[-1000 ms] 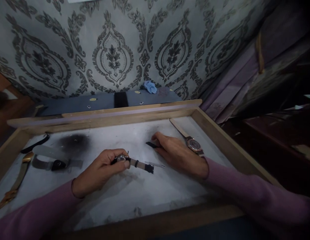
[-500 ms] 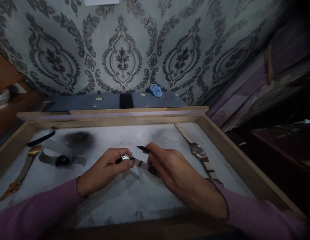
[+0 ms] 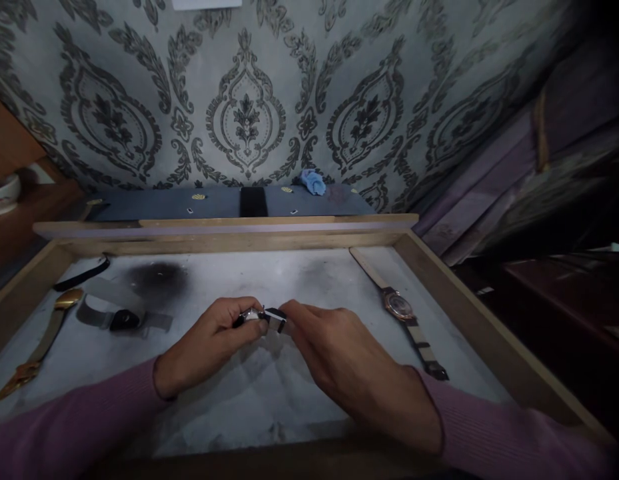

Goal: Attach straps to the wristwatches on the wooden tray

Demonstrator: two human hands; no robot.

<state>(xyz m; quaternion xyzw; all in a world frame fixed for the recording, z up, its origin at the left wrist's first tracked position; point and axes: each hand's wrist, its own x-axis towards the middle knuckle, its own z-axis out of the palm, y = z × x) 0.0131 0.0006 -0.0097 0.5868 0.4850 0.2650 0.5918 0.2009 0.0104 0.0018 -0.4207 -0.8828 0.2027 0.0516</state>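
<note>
Pinching the watch (image 3: 251, 315) over the middle of the tray (image 3: 229, 245), the left hand (image 3: 209, 343) holds on while, just right, the right hand (image 3: 346, 347) grips the strap (image 3: 276, 323), which looks not buckled yet.

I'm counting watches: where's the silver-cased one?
In the head view, the silver-cased watch is in the left hand, over the wooden tray, near the picture's centre, left of the right hand.

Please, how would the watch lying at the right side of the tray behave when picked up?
The watch would probably be floppy, since its thin strap lies stretched out on both sides. Its round, shiny case likely carries most weight, so the strap may droop. It seems unlikely to roll, because it lies flat in the tray.
</note>
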